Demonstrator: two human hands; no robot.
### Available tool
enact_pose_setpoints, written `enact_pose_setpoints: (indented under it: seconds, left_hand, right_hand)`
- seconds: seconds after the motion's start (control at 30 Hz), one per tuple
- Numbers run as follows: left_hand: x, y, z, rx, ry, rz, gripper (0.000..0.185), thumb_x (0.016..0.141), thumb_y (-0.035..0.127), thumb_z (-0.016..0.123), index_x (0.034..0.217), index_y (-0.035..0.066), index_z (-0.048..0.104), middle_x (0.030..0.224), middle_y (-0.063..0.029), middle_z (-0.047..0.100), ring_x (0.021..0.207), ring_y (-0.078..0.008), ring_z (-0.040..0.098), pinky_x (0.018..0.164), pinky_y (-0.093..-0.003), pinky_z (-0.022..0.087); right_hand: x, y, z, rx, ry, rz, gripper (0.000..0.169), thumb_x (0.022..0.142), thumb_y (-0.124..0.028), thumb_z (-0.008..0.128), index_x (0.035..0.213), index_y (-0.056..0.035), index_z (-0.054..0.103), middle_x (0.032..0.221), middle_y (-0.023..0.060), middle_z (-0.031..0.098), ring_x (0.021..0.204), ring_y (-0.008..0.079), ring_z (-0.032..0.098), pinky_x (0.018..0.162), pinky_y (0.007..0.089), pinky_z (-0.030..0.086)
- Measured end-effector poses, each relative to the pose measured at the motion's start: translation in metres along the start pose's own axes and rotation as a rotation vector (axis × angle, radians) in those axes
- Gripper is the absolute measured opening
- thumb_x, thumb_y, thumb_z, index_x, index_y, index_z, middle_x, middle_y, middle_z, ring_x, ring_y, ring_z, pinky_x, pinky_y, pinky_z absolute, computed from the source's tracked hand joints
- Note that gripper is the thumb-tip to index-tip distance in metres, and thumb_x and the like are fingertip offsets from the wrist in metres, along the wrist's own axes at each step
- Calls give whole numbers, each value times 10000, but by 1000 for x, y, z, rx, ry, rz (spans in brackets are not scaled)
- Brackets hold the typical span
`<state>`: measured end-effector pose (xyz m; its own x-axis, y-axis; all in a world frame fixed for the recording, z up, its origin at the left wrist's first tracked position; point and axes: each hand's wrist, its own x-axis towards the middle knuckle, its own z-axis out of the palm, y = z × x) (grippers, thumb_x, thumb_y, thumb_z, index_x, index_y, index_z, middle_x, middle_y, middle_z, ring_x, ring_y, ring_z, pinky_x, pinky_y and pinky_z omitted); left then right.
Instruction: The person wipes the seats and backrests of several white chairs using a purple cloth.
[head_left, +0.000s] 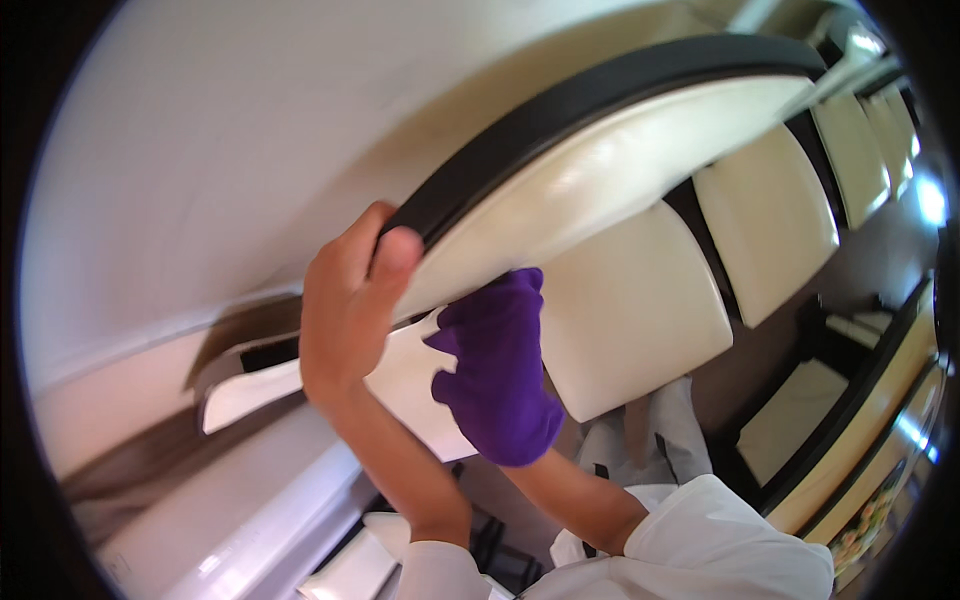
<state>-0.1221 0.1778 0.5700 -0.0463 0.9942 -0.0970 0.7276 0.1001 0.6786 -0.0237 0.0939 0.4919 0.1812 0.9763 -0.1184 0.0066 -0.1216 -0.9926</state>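
Observation:
My left hand (349, 307) grips the near end of the black top rim (525, 135) of a chair backrest, the thumb over its front side. The cream padded front (600, 165) of that backrest curves away to the upper right. A purple cloth (499, 367) covers my right hand (517, 442) up to the wrist, so its fingers are hidden. The cloth's upper end touches the lower part of the backrest, beside a cream seat (637, 315).
More cream seats (765, 217) run along the right. A pale wall (187, 150) rises behind the backrest. At lower left lies a glossy white surface (255, 517). A wooden table with dark edging (847, 427) and further chairs stand at lower right.

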Motion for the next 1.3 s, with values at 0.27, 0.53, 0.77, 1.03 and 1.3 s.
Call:
enact_pose_setpoints:
  seconds: [0.27, 0.53, 0.77, 1.03, 1.3]
  left_hand:
    - [15, 18, 24, -184, -169, -192, 695, 991, 544, 343, 1278, -66, 508, 1262, -122, 556, 1194, -214, 473, 1073, -323, 268]
    - [16, -20, 16, -98, -137, -83, 864, 906, 658, 417, 1263, -124, 505, 1206, -143, 594, 1141, -230, 528, 1034, -319, 330]
    - [23, -3, 1, -48, -163, -124, 945, 849, 761, 419, 1189, -111, 544, 1068, -108, 623, 1006, -174, 552, 924, -298, 407]
    - [20, -15, 6, 163, 29, -137, 723, 844, 705, 510, 854, -18, 527, 779, 17, 420, 755, -97, 365, 646, -275, 269]
    - [-8, -27, 8, 223, 238, -284, 688, 984, 592, 341, 1160, -52, 505, 1107, -109, 569, 1031, -202, 518, 978, -327, 366]
  right_hand:
    - [66, 25, 9, -217, 382, 74, 450, 721, -202, 639, 1111, -53, 471, 1014, 97, 475, 935, 298, 493, 831, 432, 398]
    - [107, 84, 22, -93, 547, 245, 513, 800, -253, 569, 1229, -67, 358, 1171, 97, 389, 1033, 284, 475, 900, 412, 378]
    - [143, 169, 21, -24, 677, 320, 569, 868, -297, 508, 1331, -79, 259, 1309, 96, 314, 1120, 271, 459, 960, 394, 360]
    - [143, 237, 6, -31, 751, 337, 634, 946, -347, 438, 1449, -93, 146, 1467, 95, 228, 1218, 257, 441, 1030, 374, 340]
    - [148, 308, -33, -58, 685, 358, 652, 1002, -369, 381, 1519, -90, 100, 1563, 107, 194, 1293, 256, 423, 1080, 370, 324]
